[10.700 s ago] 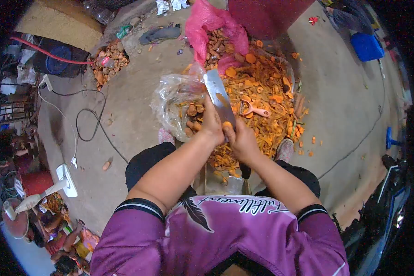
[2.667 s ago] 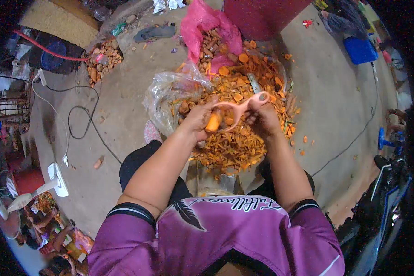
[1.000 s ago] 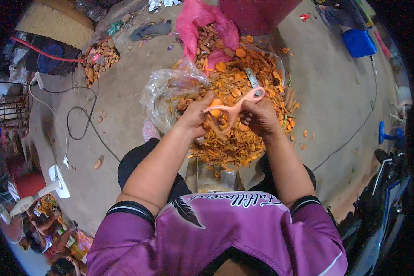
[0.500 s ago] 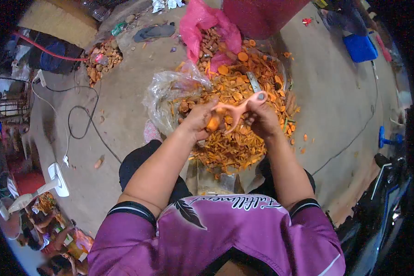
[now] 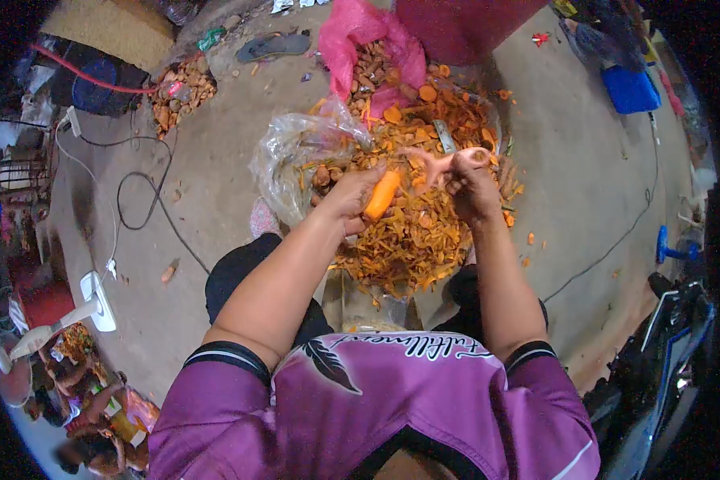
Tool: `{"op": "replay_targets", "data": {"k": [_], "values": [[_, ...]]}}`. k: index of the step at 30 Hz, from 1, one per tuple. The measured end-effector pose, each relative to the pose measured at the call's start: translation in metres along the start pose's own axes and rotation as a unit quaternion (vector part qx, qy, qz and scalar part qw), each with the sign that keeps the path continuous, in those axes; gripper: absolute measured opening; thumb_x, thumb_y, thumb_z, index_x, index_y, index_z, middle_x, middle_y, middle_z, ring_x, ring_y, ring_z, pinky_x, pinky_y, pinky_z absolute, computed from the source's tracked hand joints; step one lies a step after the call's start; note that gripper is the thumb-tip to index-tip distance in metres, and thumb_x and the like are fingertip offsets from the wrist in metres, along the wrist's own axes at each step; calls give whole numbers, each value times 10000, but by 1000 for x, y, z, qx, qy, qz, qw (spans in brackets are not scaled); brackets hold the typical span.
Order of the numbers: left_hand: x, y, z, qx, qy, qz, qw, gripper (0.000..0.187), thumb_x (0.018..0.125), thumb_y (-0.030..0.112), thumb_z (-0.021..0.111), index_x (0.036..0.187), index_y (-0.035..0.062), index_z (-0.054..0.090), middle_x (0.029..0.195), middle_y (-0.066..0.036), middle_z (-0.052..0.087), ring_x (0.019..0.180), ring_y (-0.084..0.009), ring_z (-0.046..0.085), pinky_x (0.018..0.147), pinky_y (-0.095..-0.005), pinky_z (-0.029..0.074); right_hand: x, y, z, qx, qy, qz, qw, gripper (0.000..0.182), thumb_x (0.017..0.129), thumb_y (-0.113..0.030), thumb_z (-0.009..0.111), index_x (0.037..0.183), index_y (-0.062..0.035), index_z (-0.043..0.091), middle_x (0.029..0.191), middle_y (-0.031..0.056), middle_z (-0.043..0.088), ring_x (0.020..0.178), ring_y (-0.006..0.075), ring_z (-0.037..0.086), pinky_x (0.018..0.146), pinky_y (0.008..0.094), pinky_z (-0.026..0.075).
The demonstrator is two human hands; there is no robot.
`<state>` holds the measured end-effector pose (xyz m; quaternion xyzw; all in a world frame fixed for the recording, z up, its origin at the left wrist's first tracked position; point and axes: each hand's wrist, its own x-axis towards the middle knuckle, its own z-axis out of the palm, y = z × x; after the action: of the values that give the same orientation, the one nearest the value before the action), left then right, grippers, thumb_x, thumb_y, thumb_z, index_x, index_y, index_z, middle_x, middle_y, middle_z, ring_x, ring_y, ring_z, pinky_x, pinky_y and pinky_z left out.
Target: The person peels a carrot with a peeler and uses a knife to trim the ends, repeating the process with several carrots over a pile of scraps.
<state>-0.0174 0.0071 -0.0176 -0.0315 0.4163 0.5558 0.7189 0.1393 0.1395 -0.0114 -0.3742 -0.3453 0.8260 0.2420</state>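
My left hand [image 5: 350,202] is closed around a peeled orange carrot [image 5: 383,195], whose smooth length points up and away from the palm. In my right hand [image 5: 475,194] is a pink Y-shaped peeler [image 5: 435,166], slightly blurred, its forked head turned toward the carrot but apart from it. Both hands hang over a broad heap of orange peelings [image 5: 408,260] mixed with cut carrot pieces. A flat metal blade [image 5: 444,136] lies on the heap just beyond the peeler; its other end is hidden. Unpeeled brownish carrots [image 5: 325,178] lie beside my left hand.
Clear plastic [image 5: 284,156] spreads left of the heap. Behind it are a pink bag [image 5: 348,44] with brownish roots and a maroon tub [image 5: 464,28]. A sandal [image 5: 274,46], a dark cable [image 5: 148,188] and a blue container [image 5: 630,88] are on the floor. People [image 5: 96,416] sit at lower left.
My right hand has moved right with the peeler, away from the carrot. The carrot in my left hand is now more upright and more exposed.
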Motion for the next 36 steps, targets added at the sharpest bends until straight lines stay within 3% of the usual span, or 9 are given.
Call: {"op": "replay_targets", "data": {"k": [3, 8, 12, 15, 20, 23, 28, 31, 36], "values": [[-1, 3, -6, -32, -77, -10, 996, 322, 844, 281, 407, 980, -4, 474, 844, -102, 552, 745, -205, 573, 616, -296, 501, -2, -7, -9, 15, 24, 16, 999, 145, 785, -204, 537, 789, -75, 470, 637, -2, 483, 512, 73, 446, 412, 189, 340], [-8, 6, 16, -50, 11, 19, 999, 329, 837, 308, 413, 971, 17, 486, 846, -100, 558, 688, -179, 572, 562, -291, 496, -22, 2, 23, -22, -76, 35, 996, 119, 772, -155, 545, 814, -76, 466, 627, -10, 455, 479, 59, 387, 414, 173, 312], [-2, 5, -4, -5, -28, -6, 1000, 283, 830, 273, 430, 961, 34, 507, 878, -93, 565, 730, -174, 570, 597, -306, 493, 2, -13, -2, -32, 59, -5, 998, 161, 771, -220, 555, 807, -82, 480, 667, -7, 474, 515, 71, 419, 427, 190, 342], [0, 3, -13, -58, -67, -11, 996, 267, 827, 255, 441, 961, 34, 508, 864, -90, 568, 731, -178, 572, 624, -312, 495, -3, -14, -7, 18, 27, -11, 999, 147, 774, -202, 547, 814, -77, 480, 662, -9, 472, 513, 71, 418, 428, 192, 345], [-14, 9, 20, -69, 14, 40, 997, 262, 832, 252, 441, 946, 21, 488, 818, -93, 558, 681, -176, 567, 601, -290, 494, -22, 3, 24, -45, -89, 45, 994, 167, 752, -205, 570, 823, -77, 490, 661, -4, 493, 525, 75, 444, 439, 196, 354], [-7, 3, 8, -69, 11, 16, 997, 244, 829, 233, 448, 935, 18, 491, 812, -81, 556, 700, -174, 563, 617, -295, 489, -10, -10, 12, -17, 37, 5, 999, 168, 751, -211, 573, 808, -71, 501, 646, -6, 490, 518, 77, 441, 439, 195, 351], [-4, 2, -7, -42, 26, 24, 998, 249, 832, 233, 441, 940, 14, 489, 824, -81, 557, 716, -178, 566, 631, -297, 490, -16, -18, 19, -19, 56, 16, 998, 161, 747, -207, 575, 798, -71, 505, 627, -6, 483, 509, 78, 441, 424, 193, 346], [-9, 5, 6, -53, 19, 35, 998, 275, 833, 247, 434, 972, 13, 476, 843, -97, 558, 715, -190, 570, 621, -299, 495, -27, -1, 30, -70, -79, 74, 992, 161, 730, -196, 582, 803, -71, 513, 653, 0, 506, 524, 79, 453, 430, 204, 360], [-8, 4, 3, -52, 14, 20, 998, 323, 830, 278, 431, 1025, 21, 461, 863, -105, 560, 723, -209, 571, 623, -334, 499, 2, -4, -5, -29, 73, 4, 997, 148, 746, -194, 566, 792, -67, 508, 667, 16, 515, 514, 87, 469, 435, 204, 369]]}}
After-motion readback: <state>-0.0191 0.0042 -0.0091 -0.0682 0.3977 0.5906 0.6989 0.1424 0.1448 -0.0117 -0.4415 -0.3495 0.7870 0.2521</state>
